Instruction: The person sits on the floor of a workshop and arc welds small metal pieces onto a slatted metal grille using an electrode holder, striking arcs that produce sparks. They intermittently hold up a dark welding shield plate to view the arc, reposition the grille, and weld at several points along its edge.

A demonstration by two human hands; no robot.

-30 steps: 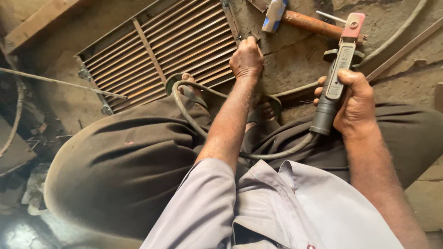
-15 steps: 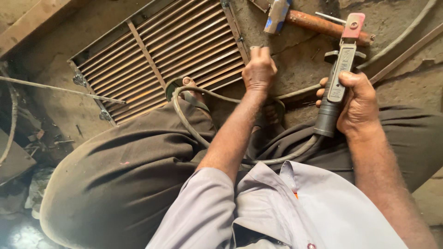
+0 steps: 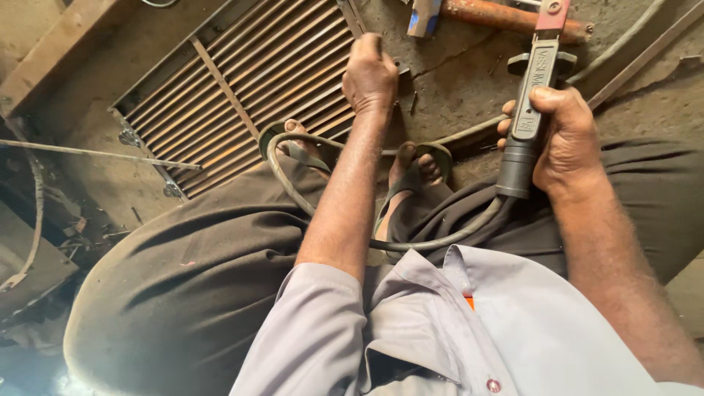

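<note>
My right hand (image 3: pixel 561 139) was wrapped fully round the grey handle of the welding electrode holder (image 3: pixel 529 110), thumb laid along its upper face, with its red-tipped head pointing away from me. A thick grey cable (image 3: pixel 433 240) left the butt of the holder, swept across my lap and looped up round my left foot (image 3: pixel 297 136).

My left hand (image 3: pixel 370 73) was stretched forward with the fingers curled down onto the near right corner of the metal grille (image 3: pixel 242 88). Whether they pinched a bar or only pressed on it, I could not tell.

The grille lay flat on the concrete floor (image 3: pixel 469 66), just ahead of my feet, its rusty parallel bars crossed by one strap. My right foot (image 3: pixel 411 172), in a sandal, rested beside the grille's corner.

A hammer (image 3: pixel 506 16) with a rusty handle lay on the floor beyond the holder, near its head. A thin rod (image 3: pixel 95 154) ran in from the left edge and crossed the grille's left end. No container was in view.
</note>
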